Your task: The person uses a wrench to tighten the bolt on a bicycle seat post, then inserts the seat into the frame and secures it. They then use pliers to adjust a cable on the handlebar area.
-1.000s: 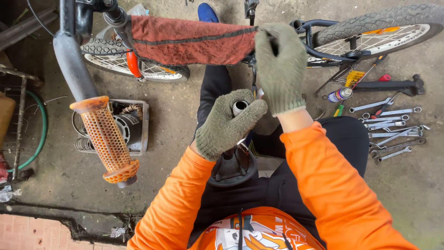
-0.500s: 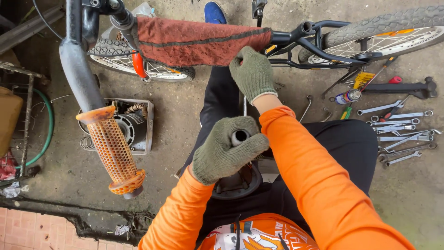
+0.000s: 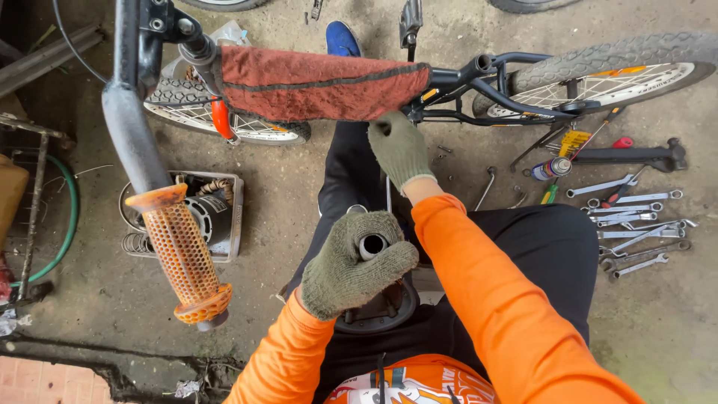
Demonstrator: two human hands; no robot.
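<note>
Nearest the camera, the left hand, in a green knitted work glove, is wrapped tight around a dark metal tube end, whose open mouth points up toward the lens. The grip looks like a steadying one, keeping the tube from turning or sliding above the black round saddle-like part that rests on the person's lap.

A little farther out, the right hand, in a matching glove, stretches forward on an orange sleeve. Its fingers are drawn together against the lower edge of the worn red padded cover on the bicycle's top tube; whether they pinch the fabric or only press on it cannot be told. The bicycle lies across the view, so the frame sits within easy reach of a seated person.

To the left, the orange perforated rubber handlebar grip hangs down toward the camera on its grey bar, clear of both hands. To the right, a row of silver spanners lies spread on the concrete floor, side by side, likely for quick picking. Farthest off, the rear knobbly tyre rests beyond them.
</note>
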